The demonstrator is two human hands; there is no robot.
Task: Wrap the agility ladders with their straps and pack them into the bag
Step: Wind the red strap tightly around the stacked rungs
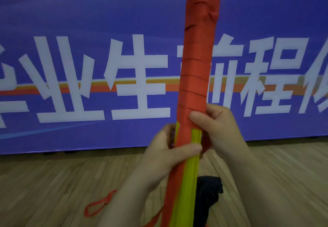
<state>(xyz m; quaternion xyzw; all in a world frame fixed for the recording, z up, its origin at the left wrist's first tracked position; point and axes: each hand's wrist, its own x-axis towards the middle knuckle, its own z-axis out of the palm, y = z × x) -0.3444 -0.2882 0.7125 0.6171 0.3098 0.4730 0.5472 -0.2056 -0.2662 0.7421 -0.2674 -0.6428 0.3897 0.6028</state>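
A bundle of yellow-green agility ladder rungs (pixel 190 177) stands upright in front of me. Its upper part is wound tightly with a red strap (pixel 197 63). My left hand (pixel 166 152) grips the bundle lower down, thumb lying across its front. My right hand (pixel 218 127) pinches the lowest turn of the red strap against the bundle. A loose red strap loop (pixel 99 204) lies on the floor at lower left. A black bag (pixel 209 189) lies on the floor behind the bundle, partly hidden by it.
A long purple banner (pixel 71 66) with large white characters stands across the back. Light wooden floorboards (pixel 44 182) run underneath.
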